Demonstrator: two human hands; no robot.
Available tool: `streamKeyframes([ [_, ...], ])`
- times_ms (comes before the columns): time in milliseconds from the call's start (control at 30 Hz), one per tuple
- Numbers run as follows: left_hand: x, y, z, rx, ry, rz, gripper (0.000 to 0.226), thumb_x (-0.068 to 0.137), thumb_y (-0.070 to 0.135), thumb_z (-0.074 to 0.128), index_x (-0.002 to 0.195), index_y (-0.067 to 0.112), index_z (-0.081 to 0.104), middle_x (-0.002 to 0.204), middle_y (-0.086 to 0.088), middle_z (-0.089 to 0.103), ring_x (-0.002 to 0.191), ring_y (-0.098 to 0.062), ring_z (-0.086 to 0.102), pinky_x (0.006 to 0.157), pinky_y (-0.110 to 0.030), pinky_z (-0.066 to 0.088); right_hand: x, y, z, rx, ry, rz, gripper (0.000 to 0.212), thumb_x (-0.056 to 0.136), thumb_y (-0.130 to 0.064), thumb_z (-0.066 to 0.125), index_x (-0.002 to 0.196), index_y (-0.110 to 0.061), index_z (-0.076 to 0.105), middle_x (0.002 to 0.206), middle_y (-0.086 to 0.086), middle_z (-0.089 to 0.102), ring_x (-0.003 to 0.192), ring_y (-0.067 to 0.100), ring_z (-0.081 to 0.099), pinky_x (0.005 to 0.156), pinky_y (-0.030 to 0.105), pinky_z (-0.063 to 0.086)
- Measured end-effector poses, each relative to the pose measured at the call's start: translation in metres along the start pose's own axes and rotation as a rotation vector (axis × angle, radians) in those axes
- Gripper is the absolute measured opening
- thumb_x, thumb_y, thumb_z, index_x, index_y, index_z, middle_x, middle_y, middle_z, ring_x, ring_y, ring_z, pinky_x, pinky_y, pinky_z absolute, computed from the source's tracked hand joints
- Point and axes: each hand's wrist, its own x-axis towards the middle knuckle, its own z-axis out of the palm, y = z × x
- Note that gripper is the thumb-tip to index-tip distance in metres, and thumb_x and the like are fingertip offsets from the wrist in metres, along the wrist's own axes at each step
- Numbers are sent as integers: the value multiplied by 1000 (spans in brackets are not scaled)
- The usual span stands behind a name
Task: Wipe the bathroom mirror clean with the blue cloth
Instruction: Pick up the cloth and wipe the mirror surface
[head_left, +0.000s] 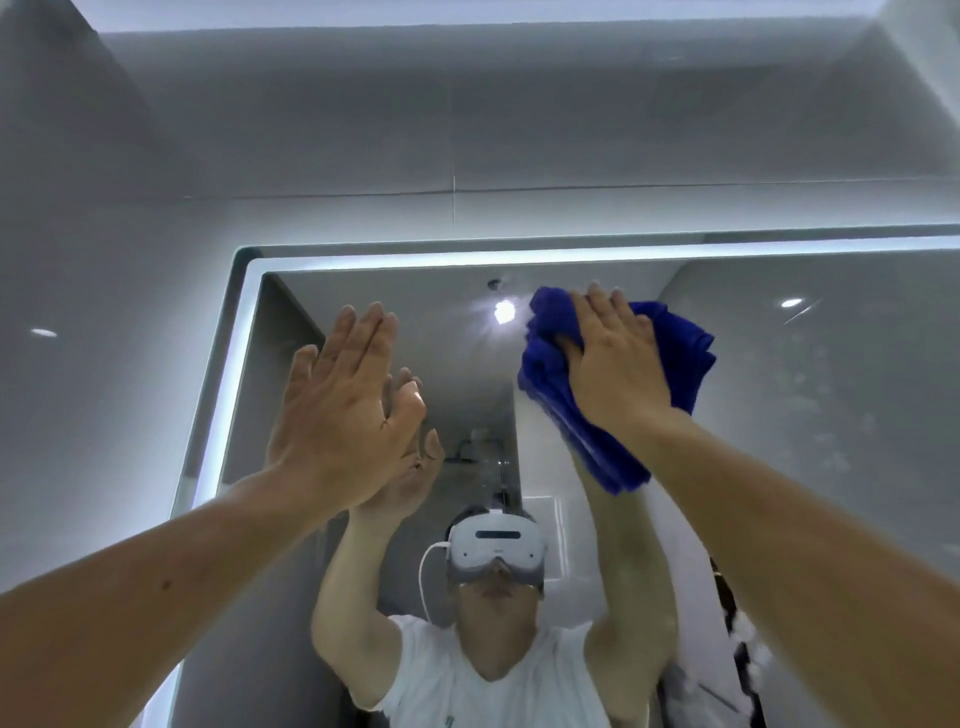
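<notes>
The rectangular wall mirror with rounded corners (779, 415) is mounted on a wall of large glossy grey tiles (467, 130) and framed by a lit white strip (467, 258) along its top and left edges. The crumpled deep-blue cloth (685, 353) lies against the glass just below the top strip, right of centre, with a fold hanging down. The right hand (613, 364) presses it to the glass, fingers extended and close together. The left hand (343, 415) rests flat on the glass near the left edge, fingers straight, holding nothing. Faint pale smears (800, 384) mark the glass to the right. A round ceiling light (504, 312) shows in reflection.
</notes>
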Motion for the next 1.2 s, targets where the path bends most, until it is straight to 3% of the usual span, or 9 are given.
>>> streamKeyframes([
  [200,14,-3,-2,-23,30,26,74,87,55,11,155,29,0,158,19,-13,141,5,-24,119,-29,-12,82,-40,7,-33,-22,53,54,105,-29,33,154,-17,14,163,5,12,150,28,5,118,47,8],
  [333,21,-6,-2,-47,66,25,78,83,60,5,155,30,0,156,21,-14,138,10,-27,118,-27,-13,70,-68,20,30,-30,-151,53,105,-33,33,154,-20,17,162,2,15,150,22,7,119,40,2],
  [500,29,-5,4,-34,60,13,74,88,55,7,156,28,-2,162,16,-9,141,6,-24,122,-33,-7,-22,-47,19,76,-111,-407,51,102,-36,37,151,-26,25,159,-5,25,148,16,15,117,34,2],
  [667,34,-1,2,-57,50,30,75,86,56,9,155,29,-3,162,15,-11,142,4,-23,122,-35,-8,10,-10,5,59,-72,-195,51,105,-29,36,153,-28,20,160,-5,21,148,16,13,115,28,1],
  [800,34,1,0,-57,33,37,72,90,52,13,155,29,-5,162,15,-13,140,6,-27,122,-34,-9,67,-17,0,-43,-25,-22,53,105,-29,35,154,-21,16,162,1,16,149,24,10,119,42,9],
  [900,37,0,0,-24,34,49,72,90,52,13,155,28,-5,162,14,-13,143,2,-25,121,-34,-10,98,-36,3,-66,-48,8,54,105,-33,32,154,-19,14,162,3,15,149,27,8,118,46,11],
  [1033,50,-8,-1,-45,76,28,73,89,52,15,156,28,-1,163,13,-9,144,1,-21,122,-36,-7,106,-64,12,-13,-92,-93,55,105,-36,29,155,-19,14,163,2,12,150,24,4,119,45,5],
  [1200,52,-14,1,-35,99,16,75,89,54,13,157,26,0,163,12,-7,145,0,-19,122,-39,-4,30,-77,19,77,-115,-336,51,104,-36,34,152,-23,24,161,-3,21,149,15,8,116,33,-5],
])
